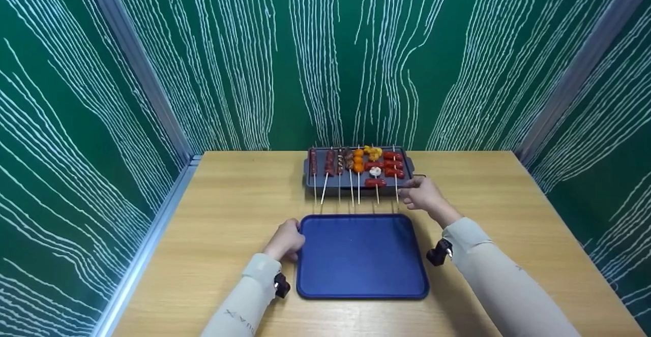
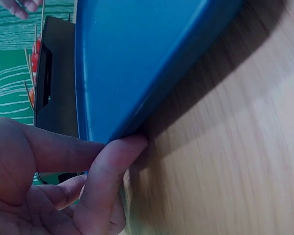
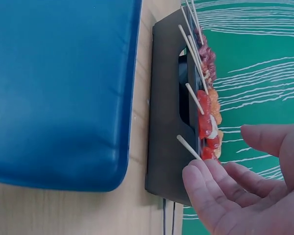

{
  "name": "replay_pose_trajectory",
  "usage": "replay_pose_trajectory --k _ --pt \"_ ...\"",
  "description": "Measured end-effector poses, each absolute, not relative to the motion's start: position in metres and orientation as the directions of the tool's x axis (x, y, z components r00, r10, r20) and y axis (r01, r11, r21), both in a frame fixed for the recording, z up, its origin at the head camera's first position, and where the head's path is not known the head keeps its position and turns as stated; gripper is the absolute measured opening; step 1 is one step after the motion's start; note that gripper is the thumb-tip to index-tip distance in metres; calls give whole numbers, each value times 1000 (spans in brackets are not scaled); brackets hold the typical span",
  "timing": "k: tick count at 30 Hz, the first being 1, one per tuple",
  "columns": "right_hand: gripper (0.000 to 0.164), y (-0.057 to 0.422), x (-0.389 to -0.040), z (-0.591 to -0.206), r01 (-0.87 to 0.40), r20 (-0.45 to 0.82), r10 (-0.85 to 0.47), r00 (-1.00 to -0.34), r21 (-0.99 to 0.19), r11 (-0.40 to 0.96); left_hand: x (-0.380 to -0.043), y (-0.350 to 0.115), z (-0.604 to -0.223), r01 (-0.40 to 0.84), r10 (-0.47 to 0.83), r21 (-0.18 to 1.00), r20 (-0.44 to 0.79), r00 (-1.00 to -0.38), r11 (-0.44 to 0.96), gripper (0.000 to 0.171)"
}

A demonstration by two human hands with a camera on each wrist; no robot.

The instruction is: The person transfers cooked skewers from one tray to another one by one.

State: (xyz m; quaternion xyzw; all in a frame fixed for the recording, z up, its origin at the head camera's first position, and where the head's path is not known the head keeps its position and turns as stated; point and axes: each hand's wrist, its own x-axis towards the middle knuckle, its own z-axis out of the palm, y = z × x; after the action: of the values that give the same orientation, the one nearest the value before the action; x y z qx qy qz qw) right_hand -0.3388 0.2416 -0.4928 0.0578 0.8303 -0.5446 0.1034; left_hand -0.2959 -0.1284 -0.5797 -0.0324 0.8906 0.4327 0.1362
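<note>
A blue rectangular tray (image 1: 362, 255) lies on the table in front of the grill. My left hand (image 1: 288, 238) pinches its far left corner between thumb and fingers, seen close up in the left wrist view, where the tray's edge (image 2: 152, 93) slants up from the grip. My right hand (image 1: 422, 193) is at the grill's front right corner, thumb spread away from the fingers (image 3: 213, 188). Those fingertips are right by the stick of the rightmost skewer (image 1: 396, 187), which carries red pieces (image 1: 393, 164). In the right wrist view the stick's end (image 3: 186, 145) pokes out just above them.
The dark electric grill (image 1: 346, 190) stands at the table's back edge, several skewers of meat, orange balls (image 1: 358, 160) and yellow pieces (image 1: 373, 153) across it, sticks overhanging its front. A cable (image 3: 169, 215) runs from its right side. Green walls with white lines enclose the wooden table (image 1: 229, 200).
</note>
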Motion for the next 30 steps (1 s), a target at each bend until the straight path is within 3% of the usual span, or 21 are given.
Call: replay_pose_trajectory --k 6,14,18,23,30 --pt "40 238 -344 -500 244 -272 -28 -962 -899 363 -289 -124 -572 -180 53 761 -271 -961 624 14" --pt "8 235 -350 -511 295 -320 -74 -945 -926 234 -289 -122 -571 -187 29 739 -269 -963 647 14" --pt "17 235 -353 -515 340 -355 -113 -928 -931 133 -289 -121 -571 -184 29 733 -268 -963 655 13" --pt "3 235 -356 -516 426 -427 -121 -896 -904 34 -288 -120 -569 -172 37 730 -260 -965 662 13" --pt "11 233 -360 -520 453 -438 -164 -884 -889 -66 -296 -126 -579 -168 57 761 -260 -964 627 10"
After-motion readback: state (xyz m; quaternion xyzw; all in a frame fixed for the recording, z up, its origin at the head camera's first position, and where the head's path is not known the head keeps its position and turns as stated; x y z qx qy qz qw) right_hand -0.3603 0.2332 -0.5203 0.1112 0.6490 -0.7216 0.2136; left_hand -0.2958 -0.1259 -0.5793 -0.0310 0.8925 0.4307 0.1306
